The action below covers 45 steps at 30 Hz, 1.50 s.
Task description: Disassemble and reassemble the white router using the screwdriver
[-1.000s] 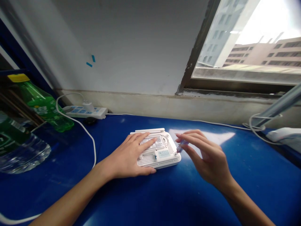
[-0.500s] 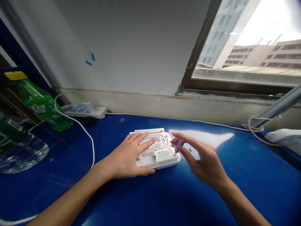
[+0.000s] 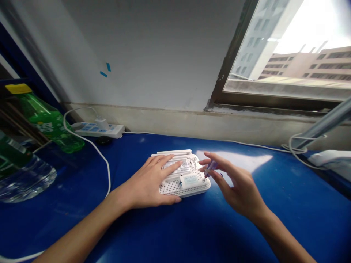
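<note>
A white router [image 3: 189,179] lies upside down on the blue table [image 3: 192,226], its vented underside and label facing up. My left hand [image 3: 149,182] rests flat on the router's left half, fingers stretched out and pressing it down. My right hand [image 3: 236,186] hovers just right of the router and pinches a small screwdriver with a translucent blue-purple handle [image 3: 210,168]. The tool's tip points down at the router's near right corner, by a round foot.
A white power strip [image 3: 95,129] with a plugged-in charger lies at the back left, its white cable [image 3: 105,164] running forward. A green bottle [image 3: 46,120] and a clear plastic bottle [image 3: 24,175] sit at the left. More white cables and a grey arm [image 3: 320,128] are at the right under the window.
My right hand has turned the small screwdriver between its fingers and shifted slightly left toward the router's corner. My left hand has stayed put on the router.
</note>
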{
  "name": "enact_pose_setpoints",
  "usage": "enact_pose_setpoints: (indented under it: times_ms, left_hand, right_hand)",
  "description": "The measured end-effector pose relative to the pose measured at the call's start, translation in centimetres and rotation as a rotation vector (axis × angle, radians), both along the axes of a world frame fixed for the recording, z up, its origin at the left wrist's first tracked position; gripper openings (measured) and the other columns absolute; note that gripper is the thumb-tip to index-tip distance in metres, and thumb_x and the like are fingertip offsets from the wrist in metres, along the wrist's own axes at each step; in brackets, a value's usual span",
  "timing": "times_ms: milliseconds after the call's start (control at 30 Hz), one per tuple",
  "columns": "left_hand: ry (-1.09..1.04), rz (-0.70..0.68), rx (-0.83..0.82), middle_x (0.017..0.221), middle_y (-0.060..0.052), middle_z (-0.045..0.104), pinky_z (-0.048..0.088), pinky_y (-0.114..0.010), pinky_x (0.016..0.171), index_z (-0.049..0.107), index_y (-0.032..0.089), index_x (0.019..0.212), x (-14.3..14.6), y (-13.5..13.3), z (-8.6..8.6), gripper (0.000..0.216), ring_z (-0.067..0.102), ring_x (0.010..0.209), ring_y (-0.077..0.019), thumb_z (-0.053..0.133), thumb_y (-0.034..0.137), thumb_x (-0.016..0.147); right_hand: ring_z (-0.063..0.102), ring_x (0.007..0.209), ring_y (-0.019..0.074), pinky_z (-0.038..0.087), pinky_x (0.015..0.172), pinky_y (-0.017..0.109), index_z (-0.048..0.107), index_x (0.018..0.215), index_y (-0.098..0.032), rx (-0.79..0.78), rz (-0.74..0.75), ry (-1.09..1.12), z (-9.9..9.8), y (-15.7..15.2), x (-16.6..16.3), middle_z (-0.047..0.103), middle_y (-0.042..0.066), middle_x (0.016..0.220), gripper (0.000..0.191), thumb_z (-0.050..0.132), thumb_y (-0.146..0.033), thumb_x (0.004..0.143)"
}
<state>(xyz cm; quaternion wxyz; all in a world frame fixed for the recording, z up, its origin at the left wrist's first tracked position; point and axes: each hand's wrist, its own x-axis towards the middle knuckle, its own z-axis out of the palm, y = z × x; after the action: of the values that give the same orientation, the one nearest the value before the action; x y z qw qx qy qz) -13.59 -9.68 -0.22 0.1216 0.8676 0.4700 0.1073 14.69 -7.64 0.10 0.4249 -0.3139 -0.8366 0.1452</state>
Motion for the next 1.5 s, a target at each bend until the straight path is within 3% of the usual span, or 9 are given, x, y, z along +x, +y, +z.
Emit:
enact_pose_setpoints:
  times_ms: [200, 367, 533, 733, 1000, 1200, 1267, 1433, 1500]
  left_hand:
    - [-0.007, -0.002, 0.01, 0.168, -0.013, 0.03, 0.023, -0.064, 0.121, 0.029, 0.036, 0.162, 0.0, 0.1, 0.1, 0.1, 0.029, 0.152, -0.0416, 0.067, 0.078, 0.079]
    - [-0.003, -0.002, -0.002, 0.168, -0.012, 0.03, 0.023, -0.063, 0.121, 0.029, 0.036, 0.162, 0.0, 0.0, 0.1, 0.1, 0.03, 0.152, -0.0413, 0.067, 0.078, 0.079]
    - [-0.009, -0.005, 0.002, 0.168, -0.012, 0.03, 0.022, -0.064, 0.121, 0.028, 0.036, 0.162, 0.0, 0.1, 0.0, 0.1, 0.029, 0.152, -0.041, 0.067, 0.078, 0.079]
    - [0.007, -0.005, 0.0, 0.168, -0.014, 0.03, 0.024, -0.063, 0.121, 0.028, 0.036, 0.162, 0.0, 0.0, 0.2, 0.1, 0.029, 0.152, -0.0406, 0.065, 0.079, 0.08]
    - [-0.026, -0.005, 0.005, 0.167, -0.012, 0.032, 0.023, -0.063, 0.122, 0.031, 0.036, 0.161, 0.0, 0.0, -0.1, 0.099, 0.03, 0.152, -0.0414, 0.067, 0.077, 0.079]
    - [-0.015, -0.004, 0.004, 0.167, -0.014, 0.031, 0.022, -0.064, 0.121, 0.031, 0.035, 0.161, 0.0, 0.0, 0.1, 0.099, 0.029, 0.152, -0.042, 0.067, 0.077, 0.08]
    - [-0.014, -0.001, 0.002, 0.167, -0.014, 0.031, 0.023, -0.064, 0.121, 0.031, 0.034, 0.161, 0.0, 0.0, 0.1, 0.099, 0.029, 0.152, -0.0422, 0.067, 0.077, 0.08]
    - [-0.034, -0.004, -0.003, 0.167, -0.013, 0.032, 0.023, -0.064, 0.121, 0.033, 0.035, 0.161, 0.0, 0.0, 0.0, 0.098, 0.03, 0.151, -0.0425, 0.068, 0.077, 0.079]
    - [-0.032, -0.005, -0.003, 0.167, -0.012, 0.032, 0.023, -0.065, 0.121, 0.032, 0.035, 0.161, 0.0, 0.0, 0.0, 0.098, 0.03, 0.151, -0.0425, 0.068, 0.077, 0.079]
  right_hand:
    - [0.073, 0.079, 0.0171, 0.06, 0.076, 0.031, 0.065, 0.131, -0.021, 0.121, -0.086, 0.014, 0.3, 0.0, -0.6, 0.076, 0.004, 0.094, 0.037, 0.068, -0.015, 0.094]
    - [0.072, 0.077, 0.0175, 0.059, 0.07, 0.03, 0.068, 0.122, -0.02, 0.226, -0.172, -0.02, 0.5, -0.4, -0.8, 0.076, 0.007, 0.097, 0.033, 0.076, -0.02, 0.09]
    - [0.074, 0.106, 0.0212, 0.06, 0.095, 0.036, 0.052, 0.146, -0.024, 0.045, -0.028, -0.053, 0.1, 0.0, 0.5, 0.076, 0.008, 0.116, 0.05, 0.062, -0.014, 0.097]
    - [0.078, 0.091, 0.0192, 0.065, 0.083, 0.032, 0.057, 0.137, -0.023, -0.029, 0.018, -0.062, 0.3, 0.1, 1.0, 0.079, 0.006, 0.105, 0.04, 0.06, -0.015, 0.098]
    - [0.08, 0.076, 0.0223, 0.066, 0.067, 0.031, 0.063, 0.137, -0.025, 0.163, -0.283, -0.08, 0.0, -1.5, -1.0, 0.082, 0.003, 0.094, 0.043, 0.067, -0.019, 0.095]
    - [0.078, 0.073, 0.0222, 0.065, 0.07, 0.036, 0.062, 0.138, -0.026, 0.274, -0.442, -0.091, -0.5, -2.1, -1.5, 0.08, 0.007, 0.101, 0.043, 0.069, -0.025, 0.095]
    - [0.078, 0.075, 0.0223, 0.066, 0.072, 0.037, 0.06, 0.14, -0.026, 0.239, -0.389, -0.084, -0.3, -1.7, -1.1, 0.08, 0.007, 0.101, 0.045, 0.069, -0.026, 0.095]
    - [0.077, 0.099, 0.0216, 0.065, 0.085, 0.035, 0.052, 0.14, -0.026, -0.041, 0.039, -0.101, 0.1, -0.4, 0.7, 0.078, 0.007, 0.113, 0.043, 0.06, -0.017, 0.099]
    - [0.077, 0.096, 0.0197, 0.065, 0.084, 0.032, 0.054, 0.134, -0.027, -0.088, 0.098, -0.078, 0.2, -0.2, 1.0, 0.078, 0.006, 0.11, 0.037, 0.059, -0.016, 0.099]
